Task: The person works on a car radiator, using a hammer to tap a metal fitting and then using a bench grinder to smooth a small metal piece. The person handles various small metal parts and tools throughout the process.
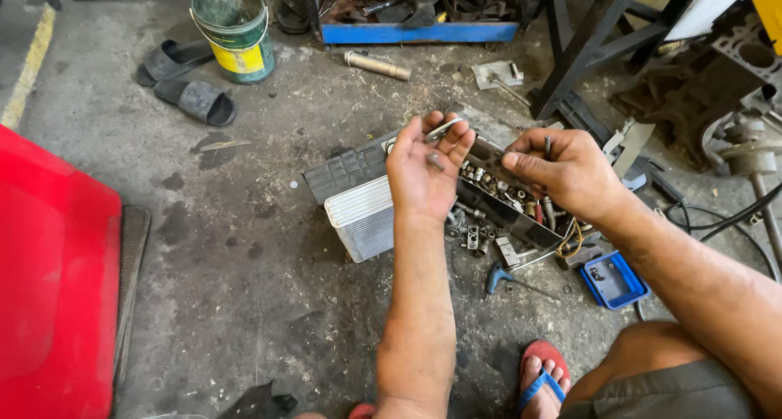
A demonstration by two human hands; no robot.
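A: Looking down from the head camera, what lies around the hands?

B: A stained concrete floor (244, 256). Under the hands sits an open grey tool case (358, 171) with a tray of sockets and bits (501, 191), and a ribbed silver block (362, 215) leans just beside its near end. Loose small metal parts (481, 244) are scattered below the tray, near a blue-handled tool (497, 276) and a small blue box (612, 279).

A: And farther off?

B: A green bucket (236, 28) stands at the top, with a pair of dark slippers (183, 81) beside it. A metal cylinder (376, 64) lies in front of a blue tray of scrap (419, 32). A red panel (53, 280) fills the left edge, and a dark metal frame (595, 40) rises at the upper right. The person's foot in a red sandal (542, 378) shows at the bottom.

A: Anything blocking the view?

B: The forearms cover part of the tray and the loose parts.

A: The hands?

B: The left hand (428, 171) is held palm up, fingers loosely curled; a thin flat metal piece (442, 131) rests across its fingertips and a small dark bit (436, 162) lies on the palm. The right hand (566, 171) is closed in a narrow pinch on a short dark pin (546, 146) that sticks up between thumb and fingers. Both hover above the tray, close together but not touching.
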